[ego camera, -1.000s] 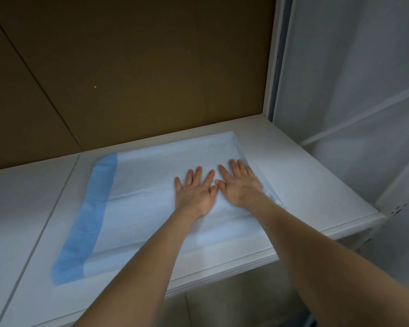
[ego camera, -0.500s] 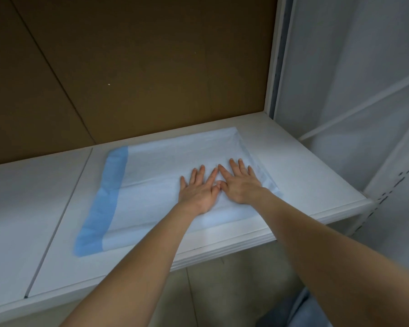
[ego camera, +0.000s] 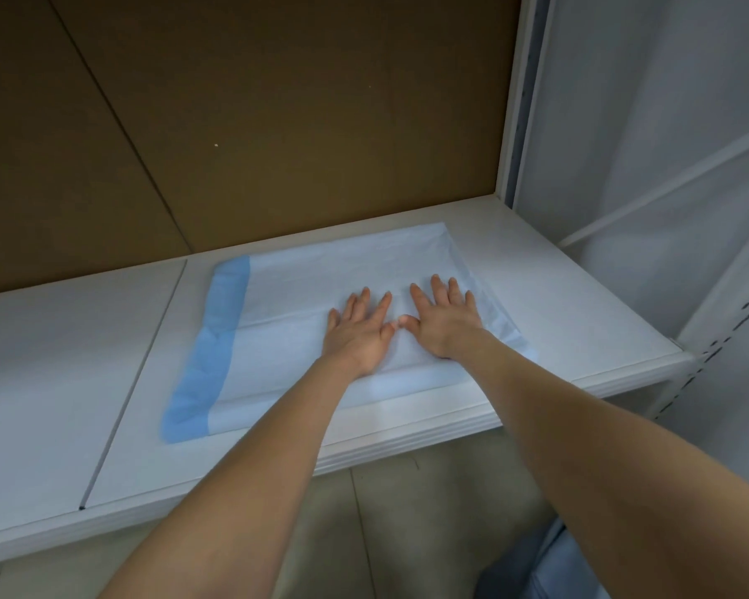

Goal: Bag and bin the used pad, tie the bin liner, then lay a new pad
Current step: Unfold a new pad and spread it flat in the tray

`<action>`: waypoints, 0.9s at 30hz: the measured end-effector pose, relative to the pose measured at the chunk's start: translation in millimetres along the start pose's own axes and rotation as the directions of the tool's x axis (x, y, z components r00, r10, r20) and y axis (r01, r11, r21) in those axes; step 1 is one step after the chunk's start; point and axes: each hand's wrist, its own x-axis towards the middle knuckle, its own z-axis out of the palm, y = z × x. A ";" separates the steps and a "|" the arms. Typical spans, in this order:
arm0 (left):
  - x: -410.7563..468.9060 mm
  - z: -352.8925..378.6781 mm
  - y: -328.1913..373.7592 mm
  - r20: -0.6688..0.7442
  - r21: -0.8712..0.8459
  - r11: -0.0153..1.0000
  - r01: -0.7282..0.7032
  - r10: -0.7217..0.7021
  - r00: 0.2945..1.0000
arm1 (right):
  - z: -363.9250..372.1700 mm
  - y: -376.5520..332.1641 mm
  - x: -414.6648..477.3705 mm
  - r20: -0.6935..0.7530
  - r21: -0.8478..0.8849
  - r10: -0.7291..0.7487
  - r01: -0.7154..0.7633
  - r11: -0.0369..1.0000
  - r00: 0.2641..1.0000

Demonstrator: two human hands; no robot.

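White shelf [ego camera: 580, 296], brown back panel [ego camera: 277, 123]; new pad [ego camera: 321, 270] lies spread on the shelf, hands flat on top.
Pad: thin white sheet, blue edge strip [ego camera: 217, 339] at left, fold crease [ego camera: 277, 324] across the middle. Judged very light, limp, and likely to slide or wrinkle on the smooth shelf. Left hand [ego camera: 357, 335] and right hand [ego camera: 444, 322] lie side by side on its right half, palms down, fingers spread, thumbs nearly touching; they press and pinch nothing. To shift it, pinch two corners; to flatten it, stroke outward with flat palms.
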 end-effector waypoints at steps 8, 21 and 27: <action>-38.4 -4.6 -73.1 0.034 0.027 0.981 0.190 -0.190 0.981 | 10.0 -50.3 -5.2 0.040 -0.021 -0.144 0.145 0.989 0.989; -40.7 -5.1 -87.2 0.080 -0.027 0.977 0.210 -0.208 0.975 | 11.1 -49.8 -0.7 0.078 0.004 -0.150 0.150 0.989 0.986; -43.2 -10.6 -123.3 -0.048 -0.045 0.956 0.291 -0.293 0.955 | 1.8 -16.2 5.9 -0.082 -0.042 -0.071 0.068 0.997 0.994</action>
